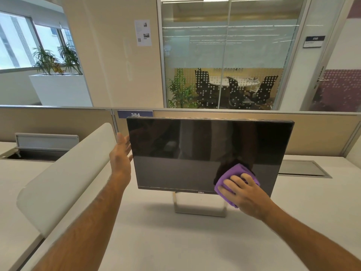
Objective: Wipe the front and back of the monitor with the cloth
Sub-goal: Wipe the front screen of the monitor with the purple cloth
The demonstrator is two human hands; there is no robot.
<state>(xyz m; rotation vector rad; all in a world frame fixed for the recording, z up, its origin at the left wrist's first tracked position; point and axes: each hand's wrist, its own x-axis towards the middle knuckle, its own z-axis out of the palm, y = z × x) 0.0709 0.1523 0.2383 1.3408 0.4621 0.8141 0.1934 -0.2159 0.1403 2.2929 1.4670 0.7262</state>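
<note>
A: Where is the monitor (205, 153) being kept, and how is it being handled?

B: It is being stood on its stand (200, 207) on the white desk (175, 241), screen facing the wearer. The purple cloth (232, 180) is being pressed against the lower right corner of the monitor's screen by the right hand (246, 194), whose fingers are being spread flat over the fabric rather than curled round it.

A: And the other hand?

B: The left hand (122, 155) is being held at the monitor's left edge, fingers straight and apart; contact with the bezel is likely, though it cannot be told for certain.

A: How much is being judged as done?

B: The front is being wiped at this moment; the back of the monitor is not being shown, so it is being taken as not yet reached.

A: What is being risked from here?

B: The panel is being pushed low and off-centre, well to the right of the stand, so it could be swivelled or tilted backward if the left edge is not being braced firmly. Streaks could also be left on the glossy screen if the cloth is being bunched under the palm, and the bottom bezel could be skipped
</note>
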